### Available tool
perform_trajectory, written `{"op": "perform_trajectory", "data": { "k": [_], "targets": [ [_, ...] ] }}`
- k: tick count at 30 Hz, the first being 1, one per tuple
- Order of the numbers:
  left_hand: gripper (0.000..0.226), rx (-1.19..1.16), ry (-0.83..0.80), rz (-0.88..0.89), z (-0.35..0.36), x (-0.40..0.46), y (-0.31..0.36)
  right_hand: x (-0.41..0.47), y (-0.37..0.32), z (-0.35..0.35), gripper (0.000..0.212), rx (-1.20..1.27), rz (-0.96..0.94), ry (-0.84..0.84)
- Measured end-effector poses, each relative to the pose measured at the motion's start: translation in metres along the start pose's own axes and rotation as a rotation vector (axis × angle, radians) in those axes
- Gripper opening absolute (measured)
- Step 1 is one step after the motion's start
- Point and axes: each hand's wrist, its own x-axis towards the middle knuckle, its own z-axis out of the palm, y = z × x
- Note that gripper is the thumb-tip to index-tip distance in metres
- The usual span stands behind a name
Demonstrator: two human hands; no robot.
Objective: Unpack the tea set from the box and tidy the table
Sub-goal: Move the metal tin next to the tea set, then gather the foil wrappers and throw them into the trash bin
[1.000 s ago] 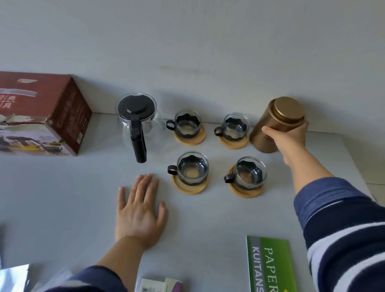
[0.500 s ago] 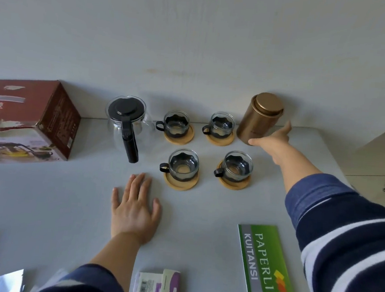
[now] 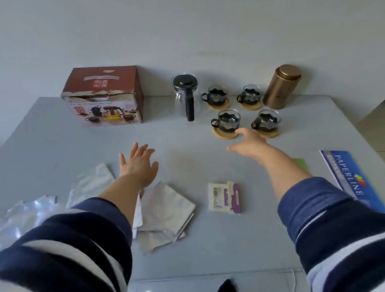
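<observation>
At the back of the grey table [image 3: 49, 139] stands a glass teapot [image 3: 186, 97] with a black lid and handle. To its right several glass cups [image 3: 228, 120] sit on round wooden coasters. An upright bronze tin [image 3: 282, 87] stands at the far right of the row, against the wall. The red tea set box [image 3: 105, 95] sits left of the teapot. My left hand [image 3: 138, 164] hovers flat over the table's middle, fingers spread, holding nothing. My right hand [image 3: 249, 144] reaches in mid-air just in front of the near cups, open and blurred.
Crumpled silvery wrappers [image 3: 165, 215] lie under and beside my left arm, more [image 3: 8, 223] at the near left edge. A small white and purple carton [image 3: 225, 197] lies near the middle. A blue PAPERLINE pad [image 3: 350, 179] lies at the right edge. The table's near edge [image 3: 199, 280] shows below.
My right hand has let go of the bronze tin, which now stands upright by the wall, and has drawn back toward the near cups. The view has pulled back and shifted left.
</observation>
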Motion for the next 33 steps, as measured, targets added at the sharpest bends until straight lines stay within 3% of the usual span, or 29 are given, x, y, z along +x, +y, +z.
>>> {"op": "perform_trajectory", "data": {
  "k": [8, 12, 15, 18, 23, 26, 29, 31, 33],
  "targets": [
    [0.053, 0.025, -0.027, -0.210, -0.011, -0.093, -0.141, -0.107, -0.024, 0.134, 0.057, 0.014, -0.027, -0.143],
    [0.063, 0.026, -0.125, -0.370, -0.001, -0.132, -0.193, -0.135, -0.036, 0.186, 0.067, -0.218, 0.012, -0.094],
    [0.069, 0.042, -0.184, -0.341, 0.006, -0.148, -0.219, -0.148, -0.047, 0.205, 0.074, -0.304, 0.041, -0.040],
    [0.073, 0.071, -0.186, -0.314, 0.014, -0.155, -0.223, -0.150, -0.055, 0.216, 0.080, -0.193, 0.109, 0.016],
    [0.060, -0.113, -0.016, -0.311, 0.012, -0.154, -0.209, -0.153, -0.076, 0.232, 0.088, -0.132, 0.087, -0.061],
    [0.058, -0.182, 0.161, -0.334, 0.006, -0.148, -0.210, -0.151, -0.094, 0.244, 0.075, -0.051, 0.045, -0.071],
    [0.080, -0.244, 0.147, -0.590, 0.000, -0.140, -0.223, -0.145, -0.116, 0.254, 0.064, 0.063, 0.042, -0.052],
    [0.101, -0.327, 0.030, -0.737, -0.007, -0.135, -0.231, -0.143, -0.131, 0.261, 0.073, 0.046, 0.036, -0.050],
    [0.111, -0.313, -0.017, -0.737, -0.012, -0.131, -0.233, -0.143, -0.145, 0.269, 0.085, -0.047, 0.024, -0.065]
  ]
}}
